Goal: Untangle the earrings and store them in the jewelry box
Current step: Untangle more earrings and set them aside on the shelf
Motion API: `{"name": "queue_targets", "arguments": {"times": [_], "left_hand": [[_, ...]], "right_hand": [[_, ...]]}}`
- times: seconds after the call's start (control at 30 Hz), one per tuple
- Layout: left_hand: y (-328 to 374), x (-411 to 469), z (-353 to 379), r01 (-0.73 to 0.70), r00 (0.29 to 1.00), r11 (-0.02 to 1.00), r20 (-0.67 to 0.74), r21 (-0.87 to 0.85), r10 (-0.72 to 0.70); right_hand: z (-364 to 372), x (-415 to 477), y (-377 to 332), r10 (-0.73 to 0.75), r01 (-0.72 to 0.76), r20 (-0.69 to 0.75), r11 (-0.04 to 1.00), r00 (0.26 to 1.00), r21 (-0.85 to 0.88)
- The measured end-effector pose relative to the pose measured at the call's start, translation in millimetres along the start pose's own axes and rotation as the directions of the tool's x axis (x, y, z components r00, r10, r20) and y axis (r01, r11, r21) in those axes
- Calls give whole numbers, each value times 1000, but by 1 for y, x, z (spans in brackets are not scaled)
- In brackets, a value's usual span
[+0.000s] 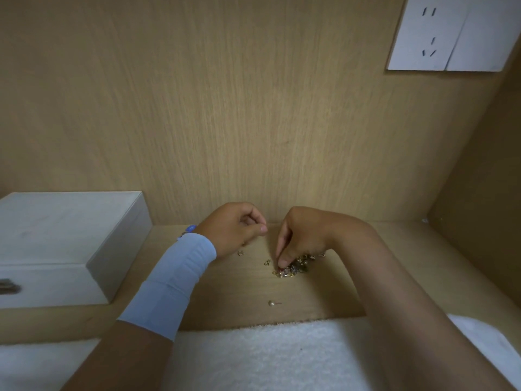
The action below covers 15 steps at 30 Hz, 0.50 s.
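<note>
Many earrings [296,265] mid-shelf, box [70,235] far L.

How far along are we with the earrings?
Early. Done: a pearl stud and two small pieces lie apart from the tangled earrings. In hand: the right hand pinches at that pile. Left: most of the untangling and all the storing; the jewelry box is closed.

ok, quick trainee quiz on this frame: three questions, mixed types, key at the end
1. True or false: the jewelry box has its lid open.
2. Which hand pinches into the earring pile? A) left hand B) right hand
3. Fill in: the lone pearl stud lies between the pile and the white ____.
Key: 1 false; 2 B; 3 towel.
</note>
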<state>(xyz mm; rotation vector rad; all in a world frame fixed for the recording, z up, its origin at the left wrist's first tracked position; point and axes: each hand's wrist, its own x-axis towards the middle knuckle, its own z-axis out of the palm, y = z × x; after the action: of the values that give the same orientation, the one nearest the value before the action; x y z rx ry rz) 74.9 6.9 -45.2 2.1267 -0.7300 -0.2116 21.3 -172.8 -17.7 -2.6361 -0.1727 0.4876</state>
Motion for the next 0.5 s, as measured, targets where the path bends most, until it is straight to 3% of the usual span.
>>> {"name": "queue_targets", "arguments": {"times": [0.1,0.17,0.3,0.37,0.5], "left_hand": [[0,2,4,-19,999,999,-29,-35,18],[0,4,8,-41,998,999,-50,-17,41],[2,5,15,-82,995,992,-45,94,86],[3,7,18,-88,995,989,-40,118,94],[8,16,26,-79,996,988,-25,131,83]], "right_hand": [[-12,-10,13,3,4,-62,994,998,109],[-22,-17,28,16,20,-193,983,981,185],[-34,-25,64,135,-42,-506,981,852,191],[-33,-24,76,181,-86,-512,975,840,204],[-18,-12,80,170,-103,-384,976,907,189]]}}
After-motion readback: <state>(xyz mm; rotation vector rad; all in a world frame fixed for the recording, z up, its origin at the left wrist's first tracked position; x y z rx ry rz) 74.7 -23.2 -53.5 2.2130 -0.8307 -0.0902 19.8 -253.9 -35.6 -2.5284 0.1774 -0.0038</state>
